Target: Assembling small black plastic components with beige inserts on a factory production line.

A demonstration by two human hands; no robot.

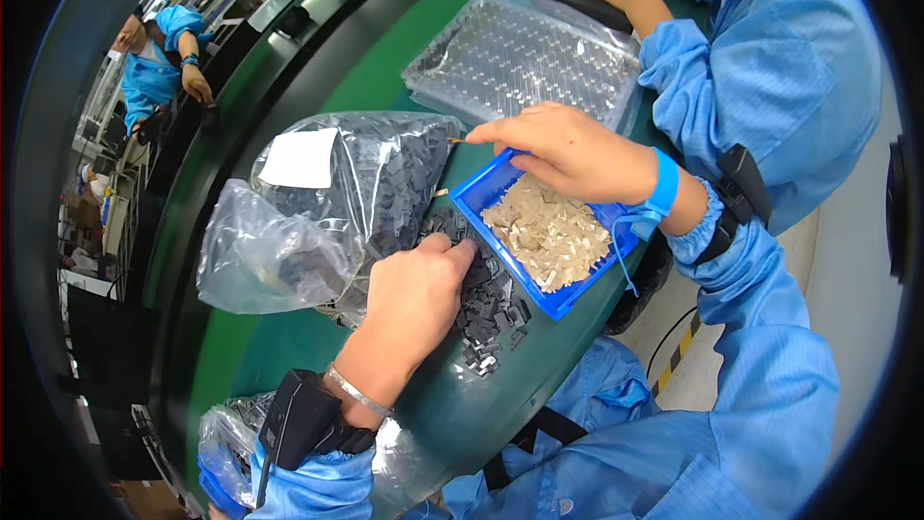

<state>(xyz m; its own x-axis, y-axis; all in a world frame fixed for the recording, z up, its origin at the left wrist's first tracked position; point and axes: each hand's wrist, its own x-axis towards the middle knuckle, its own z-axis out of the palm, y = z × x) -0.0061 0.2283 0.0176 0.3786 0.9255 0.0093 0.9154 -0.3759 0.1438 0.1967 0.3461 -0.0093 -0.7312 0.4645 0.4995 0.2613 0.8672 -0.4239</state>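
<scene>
My left hand point(414, 291) is closed, thumb and fingers pressed together at a pile of small black plastic parts point(493, 306) on the green table. Whatever lies between those fingertips is hidden. Over the blue tray point(551, 306), my right hand point(570, 152) points left with its index finger stretched. A tiny copper-coloured metal piece point(455, 141) sticks out at that fingertip, and the fingers seem to pinch it. Small pale gold metal pieces point(547, 231) fill the tray. Beside both hands rests a large clear bag point(385, 173) of black parts with a blank-looking white label point(297, 159).
Beyond the tray lies a clear plastic-covered tray point(525, 58) with rows of small parts. A co-worker point(770, 87) in blue sits at the right. Another bag point(226, 438) stands near my left forearm. Further off, at upper left, is another person point(159, 63).
</scene>
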